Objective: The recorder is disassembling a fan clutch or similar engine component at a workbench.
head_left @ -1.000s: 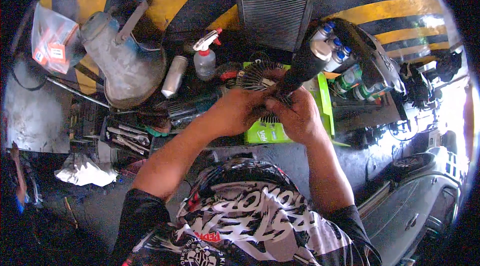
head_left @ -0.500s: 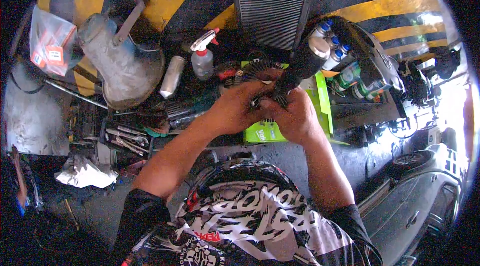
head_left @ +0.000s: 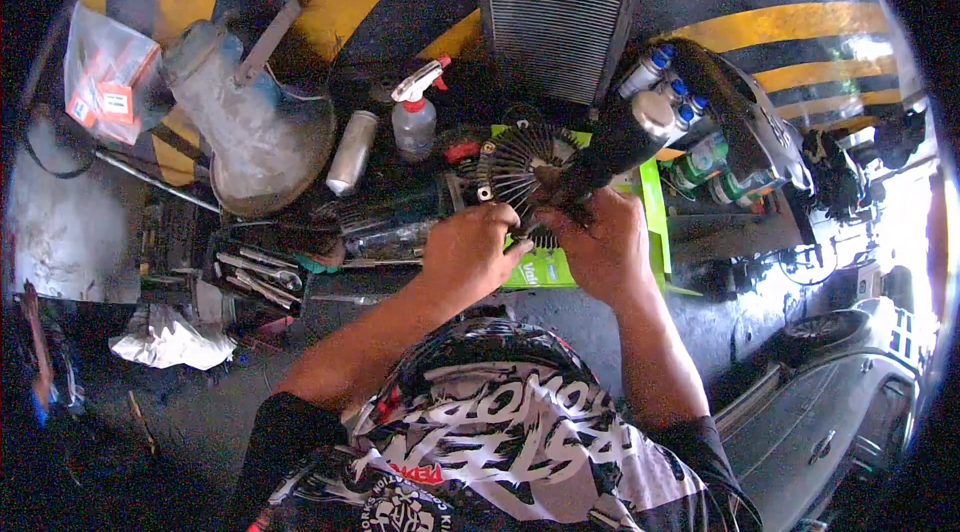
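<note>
A round metal part with many radial fins (head_left: 518, 160), like a fan clutch, is in front of me above a bright green box (head_left: 652, 222). My left hand (head_left: 472, 250) has its fingers curled at the near left rim of the part, thumb and forefinger pinching there. Closed around the near right side is my right hand (head_left: 607, 244); its fingertips are partly hidden. A dark elongated thing (head_left: 597, 164) slants up from the part's middle toward a pale round end; I cannot tell whether it is joined to it.
Beyond stand a spray bottle (head_left: 413, 128), a silver can (head_left: 352, 154) and a radiator (head_left: 555, 37). A large grey metal housing (head_left: 255, 137) lies left, near a tray of wrenches (head_left: 262, 277). Several blue-capped bottles (head_left: 648, 70) stand right. A grey car (head_left: 835, 412) is at the lower right.
My left hand has drawn back toward me and left, uncovering the part's fins. The right hand has shifted slightly right and stays at the part. The view has shifted a little.
</note>
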